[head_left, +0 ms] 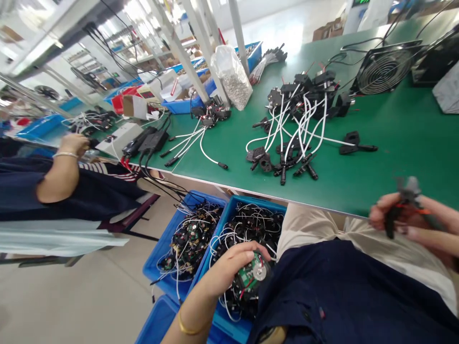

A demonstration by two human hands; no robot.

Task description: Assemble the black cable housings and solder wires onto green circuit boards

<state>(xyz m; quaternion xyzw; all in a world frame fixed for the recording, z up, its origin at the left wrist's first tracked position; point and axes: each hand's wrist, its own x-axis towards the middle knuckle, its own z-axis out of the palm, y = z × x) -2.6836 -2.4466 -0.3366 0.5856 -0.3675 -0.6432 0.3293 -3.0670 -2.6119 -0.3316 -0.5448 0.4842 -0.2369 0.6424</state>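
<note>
My left hand (234, 263) is low over a blue bin beside my lap, its fingers closed round the edge of a green circuit board (253, 273). The board carries a round silvery disc and red wires, and its underside is hidden. At the table's front edge on the right, my right hand (426, 217) grips a pair of pliers (409, 188) with grey jaws and dark and orange parts, blurred by motion. On the green table (405, 129) in front of me lies a pile of black assemblies (303, 93) with white cables and black plugs.
Blue bins (233, 325) of wired boards stand on the floor at my left. A smaller cable cluster (211, 114), a bag of small parts (233, 79) and black adapters (152, 139) lie further left. A fan (385, 69) stands at the back right. A co-worker's hand (73, 143) works far left.
</note>
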